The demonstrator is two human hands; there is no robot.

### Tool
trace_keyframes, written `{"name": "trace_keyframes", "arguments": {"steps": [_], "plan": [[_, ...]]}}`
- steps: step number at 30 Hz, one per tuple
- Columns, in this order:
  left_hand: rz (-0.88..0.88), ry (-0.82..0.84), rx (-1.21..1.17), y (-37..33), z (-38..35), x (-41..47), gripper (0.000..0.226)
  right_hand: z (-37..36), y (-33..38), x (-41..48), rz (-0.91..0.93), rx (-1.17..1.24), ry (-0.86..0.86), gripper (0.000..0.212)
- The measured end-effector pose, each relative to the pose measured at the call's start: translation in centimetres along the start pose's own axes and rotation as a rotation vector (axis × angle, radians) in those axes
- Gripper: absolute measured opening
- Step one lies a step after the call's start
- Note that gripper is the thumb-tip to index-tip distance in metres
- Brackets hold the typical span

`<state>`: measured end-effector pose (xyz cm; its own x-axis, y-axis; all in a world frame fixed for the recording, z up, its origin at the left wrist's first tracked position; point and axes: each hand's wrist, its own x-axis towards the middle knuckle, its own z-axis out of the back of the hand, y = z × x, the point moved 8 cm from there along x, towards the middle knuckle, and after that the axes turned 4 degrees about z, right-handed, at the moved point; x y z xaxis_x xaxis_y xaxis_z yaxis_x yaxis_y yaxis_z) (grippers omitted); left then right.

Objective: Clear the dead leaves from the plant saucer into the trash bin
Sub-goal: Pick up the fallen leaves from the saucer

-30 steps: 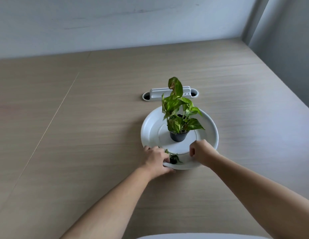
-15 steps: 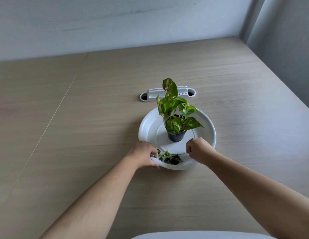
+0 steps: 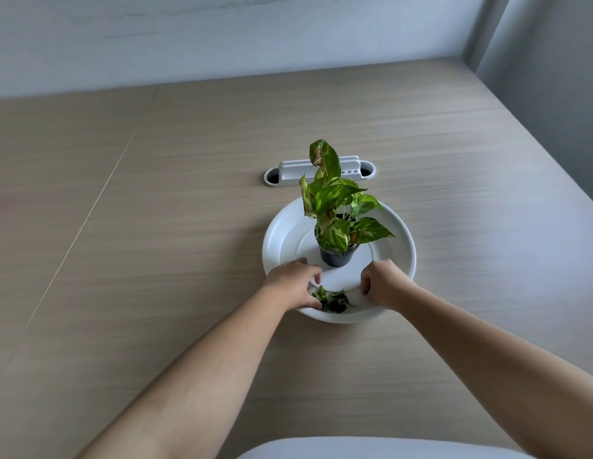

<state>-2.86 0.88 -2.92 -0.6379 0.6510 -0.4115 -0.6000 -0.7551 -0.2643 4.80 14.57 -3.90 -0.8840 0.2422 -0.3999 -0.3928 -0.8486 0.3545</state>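
A white round saucer (image 3: pixel 406 241) lies on the wooden table, with a small green plant in a black pot (image 3: pixel 336 257) at its middle. A dark pile of dead leaves (image 3: pixel 336 303) rests inside the saucer's near rim. My left hand (image 3: pixel 292 283) lies over the near-left rim, fingers curled against the pile's left edge; whether it grips any leaves is hidden. My right hand (image 3: pixel 383 283) is a loose fist on the saucer's near-right side, just right of the pile, with nothing visible in it. I cannot make out a trash bin for certain.
A white cable port (image 3: pixel 288 172) is set into the table (image 3: pixel 156 260) behind the saucer. A wall closes the far side, and the table ends at a grey wall on the right. A pale rounded shape (image 3: pixel 371 449) shows at the bottom edge.
My left hand slid from the saucer's left rim back to the right onto the leaf pile. The right hand stayed at the near-right side. The view shifted slightly.
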Motion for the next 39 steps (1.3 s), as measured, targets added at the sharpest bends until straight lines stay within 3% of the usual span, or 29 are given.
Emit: {"name": "trace_keyframes", "arguments": {"steps": [4,11,19,24,28,31,36,39], "plan": [[-0.047,-0.002,0.062,-1.1,-0.5,0.5,0.037,-0.8,1.8,0.2,0.063,0.082,0.025,0.023],[-0.093,0.007,-0.054,-1.2,-1.3,0.7,0.014,-1.2,3.2,0.0,0.149,0.091,-0.013,0.023],[0.016,0.013,-0.289,0.2,-0.2,0.7,0.019,-1.9,4.6,-0.3,0.132,0.074,-0.029,0.043],[0.103,-0.094,-0.533,3.2,2.4,0.2,0.008,-2.6,5.6,0.3,0.201,-0.006,0.003,0.025],[0.157,-0.089,-0.680,4.6,3.1,-0.5,0.013,-3.5,5.7,0.3,0.225,-0.024,0.044,0.028],[0.162,-0.113,-0.706,5.2,3.0,-0.8,0.029,-3.5,5.5,0.4,0.225,-0.035,0.039,0.027],[0.172,-0.135,-0.748,5.8,2.7,-1.2,0.027,-2.8,5.9,0.7,0.229,0.007,0.007,0.025],[0.167,-0.145,-0.755,5.9,2.9,-1.4,0.026,-2.9,6.8,0.8,0.273,0.007,0.033,0.035]]}}
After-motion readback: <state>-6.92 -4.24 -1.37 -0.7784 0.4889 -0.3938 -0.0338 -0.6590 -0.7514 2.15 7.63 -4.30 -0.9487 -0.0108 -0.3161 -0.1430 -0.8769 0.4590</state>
